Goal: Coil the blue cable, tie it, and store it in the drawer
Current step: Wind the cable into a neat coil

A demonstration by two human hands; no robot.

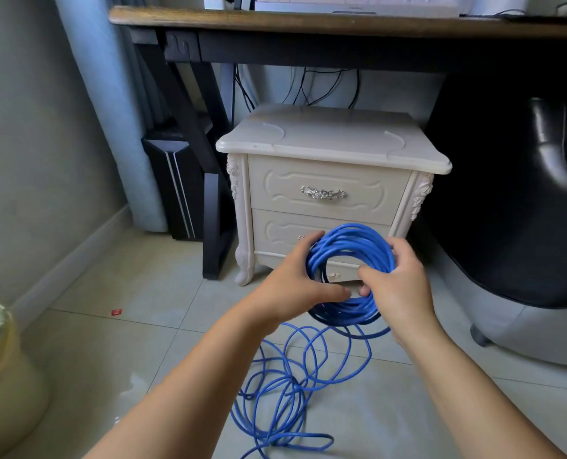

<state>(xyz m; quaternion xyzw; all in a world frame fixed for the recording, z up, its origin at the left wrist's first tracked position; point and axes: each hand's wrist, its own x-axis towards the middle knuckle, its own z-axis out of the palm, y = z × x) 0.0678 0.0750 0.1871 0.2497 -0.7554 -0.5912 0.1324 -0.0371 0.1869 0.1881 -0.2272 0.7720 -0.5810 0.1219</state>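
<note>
A blue cable (351, 246) is wound into a thick round coil held upright in front of a cream nightstand. My left hand (295, 279) grips the coil's left side, fingers curled into the ring. My right hand (398, 286) grips the right side, thumb across the strands. More of the blue cable lies in loose tangled loops on the tiled floor below the coil. Behind the coil is the nightstand's top drawer (323, 192), closed, with a silver handle. The coil partly hides the lower drawer (275, 231).
The cream nightstand (332, 144) stands under a dark wooden desk (275, 19). A black computer tower (173, 180) and desk leg are on the left. A black and grey chair (524, 226) is at the right. A lined bin (0, 359) sits at the lower left.
</note>
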